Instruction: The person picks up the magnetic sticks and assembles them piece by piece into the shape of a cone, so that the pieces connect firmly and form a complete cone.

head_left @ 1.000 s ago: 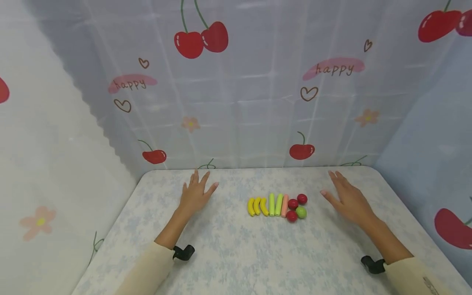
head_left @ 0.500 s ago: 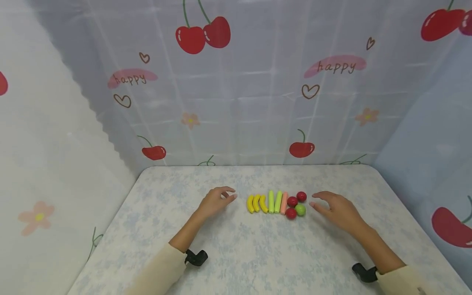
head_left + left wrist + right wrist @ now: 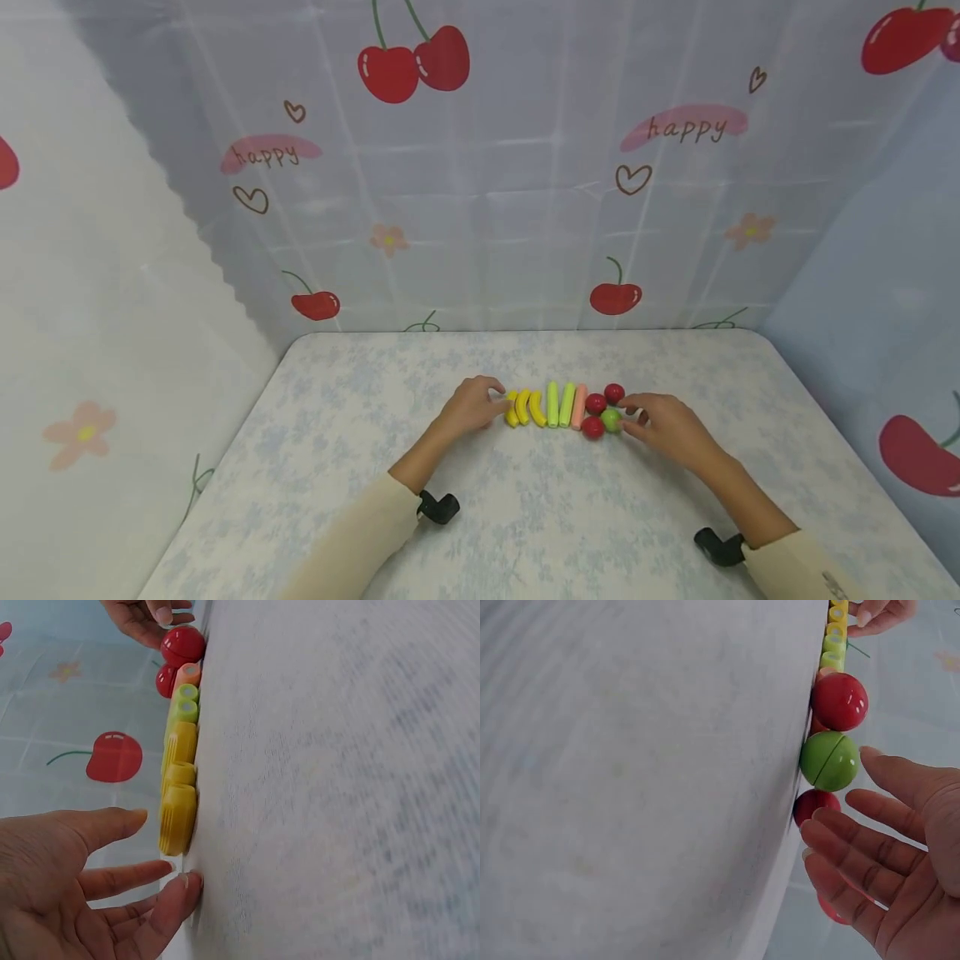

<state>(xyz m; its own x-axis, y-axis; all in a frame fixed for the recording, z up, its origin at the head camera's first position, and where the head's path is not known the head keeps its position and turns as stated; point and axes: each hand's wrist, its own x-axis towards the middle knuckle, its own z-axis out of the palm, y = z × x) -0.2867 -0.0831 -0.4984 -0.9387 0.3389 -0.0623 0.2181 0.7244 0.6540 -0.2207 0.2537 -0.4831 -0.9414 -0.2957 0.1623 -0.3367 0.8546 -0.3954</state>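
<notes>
A row of small toy pieces lies on the table. At its left end are three yellow toy bananas (image 3: pixel 523 407). Beside them lie two light green sticks (image 3: pixel 552 405) and a salmon-coloured stick (image 3: pixel 579 407). Three red balls (image 3: pixel 593 428) and one green ball (image 3: pixel 611 420), glossy with a seam (image 3: pixel 830 761), form the right end. My left hand (image 3: pixel 474 406) is at the outermost banana (image 3: pixel 177 821), with a gap between thumb and fingers and nothing held. My right hand (image 3: pixel 673 429) is close beside the green ball, fingers loosely bent; whether they touch it I cannot tell.
The pale blue-patterned table (image 3: pixel 480 517) extends around the row on all sides. A curtain (image 3: pixel 480 192) printed with cherries and hearts hangs behind its far edge, and more sheeting stands left and right. Each wrist wears a black camera mount (image 3: pixel 438 507).
Both hands have come inward from the two sides to the ends of the row, and their spread fingers have bent. The toy pieces stay where they were.
</notes>
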